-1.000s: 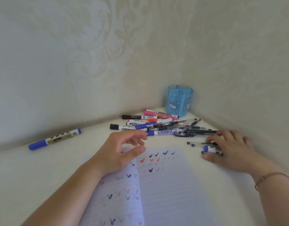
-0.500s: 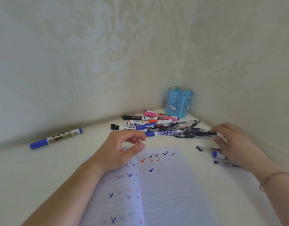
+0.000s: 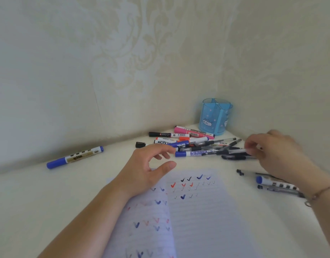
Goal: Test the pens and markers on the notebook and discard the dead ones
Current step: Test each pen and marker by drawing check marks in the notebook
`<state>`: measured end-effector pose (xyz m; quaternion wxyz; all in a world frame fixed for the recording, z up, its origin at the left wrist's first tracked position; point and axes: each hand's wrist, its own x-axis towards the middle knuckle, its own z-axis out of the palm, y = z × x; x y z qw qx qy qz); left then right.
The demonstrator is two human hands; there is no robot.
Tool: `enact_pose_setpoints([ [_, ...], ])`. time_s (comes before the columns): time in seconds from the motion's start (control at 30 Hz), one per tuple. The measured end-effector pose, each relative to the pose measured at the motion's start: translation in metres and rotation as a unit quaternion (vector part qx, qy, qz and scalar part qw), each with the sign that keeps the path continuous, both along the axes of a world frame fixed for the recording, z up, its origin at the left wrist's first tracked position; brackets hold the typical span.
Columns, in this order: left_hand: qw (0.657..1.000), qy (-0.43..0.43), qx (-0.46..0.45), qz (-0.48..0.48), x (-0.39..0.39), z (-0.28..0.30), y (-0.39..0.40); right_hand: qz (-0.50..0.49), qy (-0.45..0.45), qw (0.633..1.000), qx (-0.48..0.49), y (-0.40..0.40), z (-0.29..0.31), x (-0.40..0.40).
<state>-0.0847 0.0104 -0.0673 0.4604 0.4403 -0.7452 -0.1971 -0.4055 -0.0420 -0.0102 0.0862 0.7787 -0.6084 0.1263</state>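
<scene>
1. Notebook lies open at near edge of tabletop, tick marks filling its upper lines; placed close so each test is in easy reach.
2. Left hand rests on notebook's far-left part, fingers loosely curved, holding nothing; prob. pinning the page.
3. Three pens lie apart nr right edge, under right forearm; likely a sorted group, status unclear.
4. Right hand at right end of pen pile, fingertips on a dark pen; blurred, grip cannot tell.
5. Blue marker alone nr left wall.
6. Blue pen cup in far corner, looks empty.
</scene>
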Motion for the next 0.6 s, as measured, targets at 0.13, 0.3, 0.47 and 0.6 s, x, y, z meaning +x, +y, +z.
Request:
enact_pose_setpoints([
  [0.13,0.999,-0.029,-0.017,-0.006,0.000,0.002,0.000,0.122,-0.128,0.984,-0.005,0.034,0.013,0.053],
  [0.3,0.993,-0.115,-0.040,0.009,-0.002,-0.003,-0.001,0.178,-0.430,0.884,0.041,0.049,-0.013,0.097],
  [0.47,0.989,-0.130,-0.054,-0.038,-0.012,0.000,0.004,0.239,-0.585,0.748,0.204,0.057,-0.028,0.110],
  [0.6,0.986,-0.143,-0.024,-0.088,-0.011,0.005,0.008,0.288,-0.588,0.724,0.216,0.056,-0.036,0.117],
])
